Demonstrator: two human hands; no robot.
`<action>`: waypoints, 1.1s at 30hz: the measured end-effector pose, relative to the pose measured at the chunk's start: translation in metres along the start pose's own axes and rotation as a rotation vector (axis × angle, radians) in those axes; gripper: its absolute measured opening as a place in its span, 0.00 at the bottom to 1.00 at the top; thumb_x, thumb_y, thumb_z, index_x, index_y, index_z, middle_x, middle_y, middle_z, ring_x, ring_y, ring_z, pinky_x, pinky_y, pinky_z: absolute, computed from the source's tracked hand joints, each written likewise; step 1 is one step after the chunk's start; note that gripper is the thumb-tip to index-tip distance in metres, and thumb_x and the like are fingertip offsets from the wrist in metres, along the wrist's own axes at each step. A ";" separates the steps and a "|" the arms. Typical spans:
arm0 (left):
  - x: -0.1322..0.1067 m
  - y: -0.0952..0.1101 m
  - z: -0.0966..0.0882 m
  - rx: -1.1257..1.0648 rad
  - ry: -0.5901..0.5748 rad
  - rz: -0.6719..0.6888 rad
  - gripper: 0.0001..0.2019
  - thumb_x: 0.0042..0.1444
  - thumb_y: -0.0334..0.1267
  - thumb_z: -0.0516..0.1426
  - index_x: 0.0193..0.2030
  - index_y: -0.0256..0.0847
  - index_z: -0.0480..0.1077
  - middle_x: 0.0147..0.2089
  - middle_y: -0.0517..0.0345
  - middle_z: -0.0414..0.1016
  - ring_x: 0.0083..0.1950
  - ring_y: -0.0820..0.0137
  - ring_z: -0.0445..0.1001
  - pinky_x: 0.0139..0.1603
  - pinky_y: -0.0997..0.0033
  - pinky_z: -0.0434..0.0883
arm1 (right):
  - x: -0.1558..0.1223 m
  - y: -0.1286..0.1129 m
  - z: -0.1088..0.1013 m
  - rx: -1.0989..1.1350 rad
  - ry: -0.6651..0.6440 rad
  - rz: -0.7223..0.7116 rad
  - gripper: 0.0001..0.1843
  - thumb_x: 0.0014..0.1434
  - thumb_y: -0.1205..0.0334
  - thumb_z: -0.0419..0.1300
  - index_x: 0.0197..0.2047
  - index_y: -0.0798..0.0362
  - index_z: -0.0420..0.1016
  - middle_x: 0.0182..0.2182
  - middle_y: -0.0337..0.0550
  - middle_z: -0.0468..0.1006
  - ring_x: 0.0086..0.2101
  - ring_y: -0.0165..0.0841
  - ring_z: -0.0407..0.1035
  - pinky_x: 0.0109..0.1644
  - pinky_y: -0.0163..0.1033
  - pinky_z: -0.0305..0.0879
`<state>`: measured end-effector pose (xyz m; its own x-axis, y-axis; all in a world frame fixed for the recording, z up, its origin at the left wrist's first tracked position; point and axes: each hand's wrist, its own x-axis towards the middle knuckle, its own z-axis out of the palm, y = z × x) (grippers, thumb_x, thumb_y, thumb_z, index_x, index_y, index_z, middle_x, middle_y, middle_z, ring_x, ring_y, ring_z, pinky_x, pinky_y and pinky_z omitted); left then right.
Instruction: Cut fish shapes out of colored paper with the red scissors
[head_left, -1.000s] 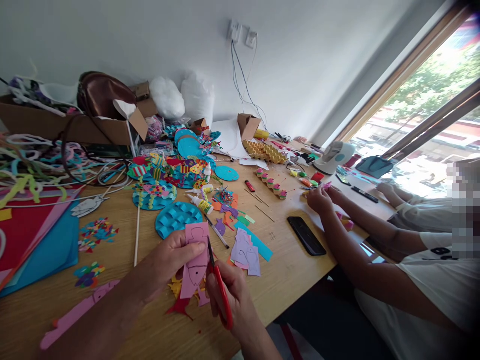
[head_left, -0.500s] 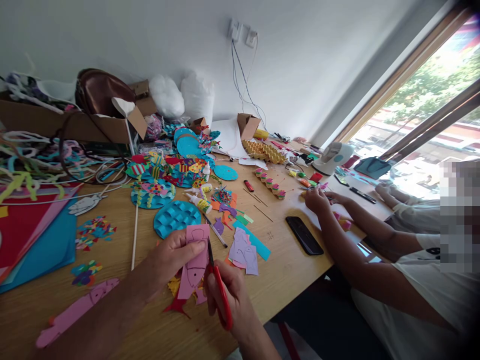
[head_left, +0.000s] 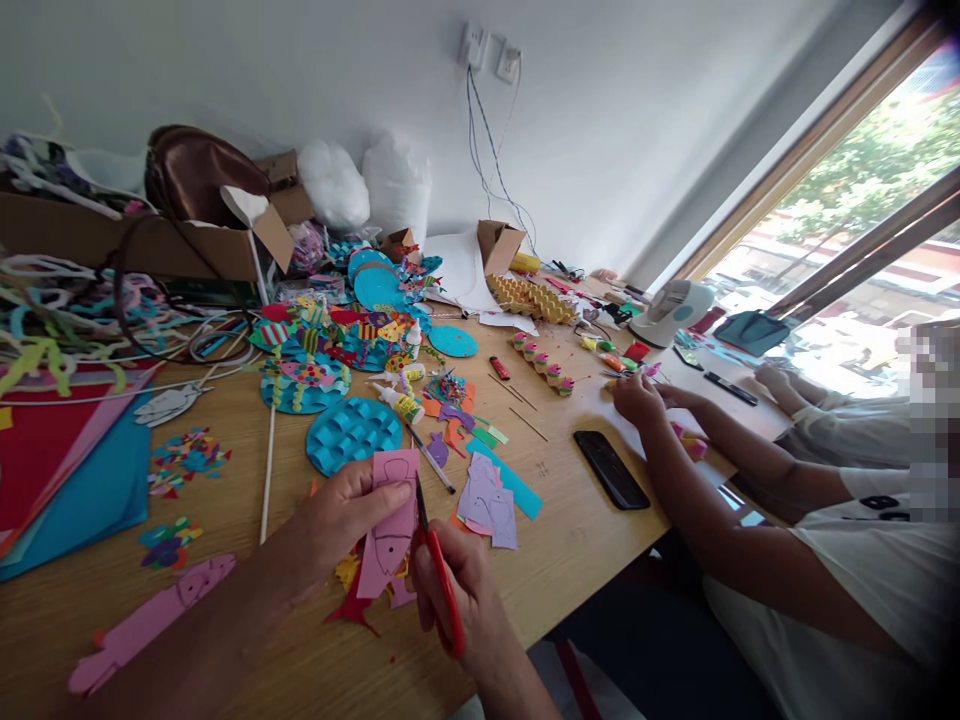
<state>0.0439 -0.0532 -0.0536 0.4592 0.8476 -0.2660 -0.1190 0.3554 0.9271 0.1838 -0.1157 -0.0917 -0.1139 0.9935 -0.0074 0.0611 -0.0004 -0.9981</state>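
Observation:
My left hand (head_left: pixel 346 518) pinches a strip of pink paper (head_left: pixel 387 560) with a fish outline drawn on it in dark pen. Red-handled scissors (head_left: pixel 448 600) are gripped in my right hand (head_left: pixel 471 575), their blades at the strip's right edge. Whether the blades have the paper between them I cannot tell. Under the strip lie yellow, red and pink paper pieces (head_left: pixel 352 607). Purple paper pieces with drawn lines (head_left: pixel 489 505) rest to the right. Beyond my hands is a round blue disc with raised folds (head_left: pixel 354 437).
A black phone (head_left: pixel 611 470) lies near the table's right edge. Beside it a co-worker's hands (head_left: pixel 637 400) handle small pieces. Glue bottles (head_left: pixel 405 405) and a pen (head_left: pixel 433 460) lie ahead. Coloured sheets (head_left: pixel 90 500) and a pink paper fish (head_left: pixel 154 620) are on the left.
The view has shifted very slightly. My hands, the pink strip and the scissors keep nearly the same position.

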 end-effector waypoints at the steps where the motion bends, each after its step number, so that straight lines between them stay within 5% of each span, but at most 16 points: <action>1: 0.000 0.000 0.000 0.001 -0.003 -0.003 0.11 0.43 0.44 0.63 0.27 0.39 0.72 0.21 0.64 0.69 0.23 0.74 0.65 0.25 0.76 0.65 | 0.000 0.000 -0.001 -0.006 -0.003 0.003 0.30 0.58 0.33 0.50 0.20 0.51 0.56 0.13 0.31 0.59 0.13 0.22 0.51 0.16 0.29 0.43; 11: 0.001 0.000 -0.008 -0.005 -0.110 -0.034 0.11 0.48 0.44 0.62 0.31 0.38 0.76 0.27 0.57 0.76 0.28 0.67 0.74 0.29 0.72 0.68 | -0.003 -0.003 -0.013 -0.137 -0.058 0.002 0.28 0.62 0.39 0.49 0.20 0.51 0.56 0.14 0.32 0.54 0.17 0.25 0.47 0.19 0.31 0.42; 17: 0.005 0.000 -0.008 -0.071 -0.016 -0.011 0.13 0.45 0.46 0.64 0.33 0.39 0.76 0.29 0.57 0.78 0.30 0.67 0.75 0.32 0.70 0.70 | -0.001 -0.007 -0.015 -0.151 -0.058 0.046 0.24 0.61 0.45 0.52 0.20 0.50 0.55 0.14 0.32 0.55 0.18 0.25 0.48 0.19 0.32 0.42; 28: 0.006 0.009 -0.015 -0.170 -0.022 0.021 0.16 0.47 0.48 0.64 0.37 0.41 0.69 0.24 0.63 0.74 0.21 0.76 0.67 0.23 0.78 0.66 | 0.011 -0.008 -0.010 0.086 0.013 0.084 0.29 0.56 0.35 0.53 0.20 0.52 0.60 0.11 0.30 0.59 0.13 0.22 0.51 0.16 0.29 0.47; 33: 0.007 0.002 -0.008 -0.270 -0.109 0.061 0.18 0.45 0.50 0.66 0.36 0.41 0.69 0.27 0.61 0.73 0.27 0.74 0.69 0.27 0.77 0.66 | 0.022 -0.002 -0.003 0.212 0.122 0.077 0.29 0.54 0.33 0.55 0.22 0.52 0.61 0.11 0.29 0.59 0.11 0.22 0.52 0.13 0.27 0.48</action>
<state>0.0397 -0.0434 -0.0556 0.5341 0.8284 -0.1687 -0.3726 0.4098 0.8326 0.1840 -0.0935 -0.0894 0.0044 0.9960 -0.0895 -0.1461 -0.0879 -0.9854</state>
